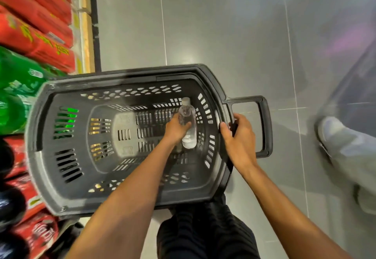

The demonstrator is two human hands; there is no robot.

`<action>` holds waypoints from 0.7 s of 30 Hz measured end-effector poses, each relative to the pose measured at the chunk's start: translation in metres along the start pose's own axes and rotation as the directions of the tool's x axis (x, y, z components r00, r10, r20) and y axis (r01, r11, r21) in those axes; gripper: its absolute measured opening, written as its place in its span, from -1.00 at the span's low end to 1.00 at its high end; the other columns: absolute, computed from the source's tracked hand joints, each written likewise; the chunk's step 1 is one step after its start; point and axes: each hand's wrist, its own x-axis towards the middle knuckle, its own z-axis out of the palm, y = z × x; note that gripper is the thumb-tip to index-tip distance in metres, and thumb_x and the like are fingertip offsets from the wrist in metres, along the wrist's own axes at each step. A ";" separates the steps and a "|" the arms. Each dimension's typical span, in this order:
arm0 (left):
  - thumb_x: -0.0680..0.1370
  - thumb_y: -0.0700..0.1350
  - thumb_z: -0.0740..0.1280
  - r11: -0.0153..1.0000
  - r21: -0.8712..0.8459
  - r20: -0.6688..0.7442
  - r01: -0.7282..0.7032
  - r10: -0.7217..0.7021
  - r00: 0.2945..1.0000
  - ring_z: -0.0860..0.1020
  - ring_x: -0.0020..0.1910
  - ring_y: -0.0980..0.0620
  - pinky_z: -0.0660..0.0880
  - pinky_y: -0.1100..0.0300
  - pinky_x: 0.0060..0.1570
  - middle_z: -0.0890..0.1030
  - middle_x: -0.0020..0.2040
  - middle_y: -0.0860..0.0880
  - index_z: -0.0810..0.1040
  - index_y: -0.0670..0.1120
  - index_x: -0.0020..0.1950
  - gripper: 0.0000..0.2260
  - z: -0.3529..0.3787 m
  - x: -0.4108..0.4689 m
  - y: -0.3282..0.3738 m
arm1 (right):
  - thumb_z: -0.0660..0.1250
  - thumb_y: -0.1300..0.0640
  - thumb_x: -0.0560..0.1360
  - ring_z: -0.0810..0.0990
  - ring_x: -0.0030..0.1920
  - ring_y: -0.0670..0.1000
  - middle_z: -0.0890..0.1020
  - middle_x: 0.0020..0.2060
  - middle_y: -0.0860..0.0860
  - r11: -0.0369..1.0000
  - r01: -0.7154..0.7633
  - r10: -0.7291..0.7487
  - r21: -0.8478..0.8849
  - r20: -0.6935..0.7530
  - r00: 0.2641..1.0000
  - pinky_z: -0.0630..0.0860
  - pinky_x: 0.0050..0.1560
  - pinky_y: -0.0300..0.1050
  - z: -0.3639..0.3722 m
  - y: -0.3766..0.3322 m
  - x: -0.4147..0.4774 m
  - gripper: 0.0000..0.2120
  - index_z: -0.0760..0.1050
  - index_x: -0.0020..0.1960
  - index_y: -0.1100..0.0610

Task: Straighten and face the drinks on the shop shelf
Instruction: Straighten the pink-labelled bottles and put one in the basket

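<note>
— Blur smears the shelf packs (30,35) at our left; the frame cuts them off and we cannot read the labels.
— Bottles?
— One, clear (186,112), inside the one basket (122,75), near its handle end. Our left hand (175,129) wraps round it. Our right hand (241,138) grips the rim by the handle.
— Room?
— Open floor (223,25) ahead; one shoe (335,132) at our right.

You won't make out a single word here: the yellow print on the red packs (36,35) left of the basket (37,120) is smeared by blur, and the white marks on the green packs (18,88) likewise.
</note>
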 end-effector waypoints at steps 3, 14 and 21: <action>0.62 -0.11 0.26 0.993 -0.090 -0.071 -0.077 0.071 0.995 0.56 0.03 0.08 0.47 0.33 0.01 0.59 0.19 -0.10 0.50 -0.14 0.25 -0.77 -0.031 -0.065 0.025 | 0.23 0.13 0.60 0.45 0.24 0.11 0.48 0.23 0.17 0.997 -0.018 0.019 -0.076 0.009 1.000 0.37 0.30 -0.03 -0.028 -0.021 -0.019 -0.61 0.34 0.37 0.27; 0.68 -0.11 0.13 0.904 -0.425 -0.282 -0.044 -0.086 0.955 0.58 -0.26 -0.02 0.51 0.07 -0.08 0.63 -0.23 -0.10 0.59 -0.21 -0.04 -0.70 -0.136 -0.370 0.092 | 0.14 0.14 0.64 0.59 -0.10 0.20 0.64 -0.15 0.23 0.992 0.079 -0.053 -0.103 0.232 0.971 0.46 -0.03 -0.01 -0.185 -0.140 -0.189 -0.71 0.54 0.02 0.31; 0.68 -0.15 0.11 0.850 -0.521 -0.374 -0.079 -0.145 0.916 0.55 -0.33 0.03 0.45 0.29 -0.30 0.62 -0.28 -0.05 0.58 -0.25 -0.03 -0.70 -0.144 -0.480 0.080 | 0.17 0.11 0.63 0.63 -0.15 0.12 0.66 -0.23 0.13 0.989 0.140 -0.123 -0.041 0.287 0.950 0.51 0.02 0.03 -0.238 -0.165 -0.262 -0.72 0.56 -0.08 0.26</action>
